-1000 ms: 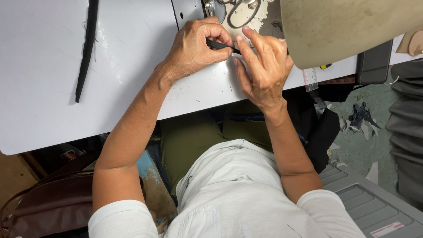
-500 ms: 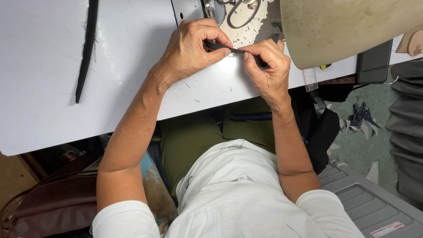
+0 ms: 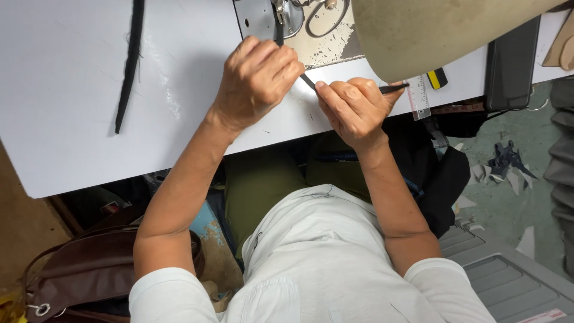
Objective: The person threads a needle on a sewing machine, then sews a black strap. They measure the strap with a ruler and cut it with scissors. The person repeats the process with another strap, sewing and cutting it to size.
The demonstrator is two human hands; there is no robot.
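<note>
white sewing table, both hands pinching thin black strip, strip mostly hidden

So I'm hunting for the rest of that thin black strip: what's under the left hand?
Under the left hand the black strip disappears; it shows again toward the right hand, over the white table. The covered part, and how the fingers grip it, cannot be seen.
</note>
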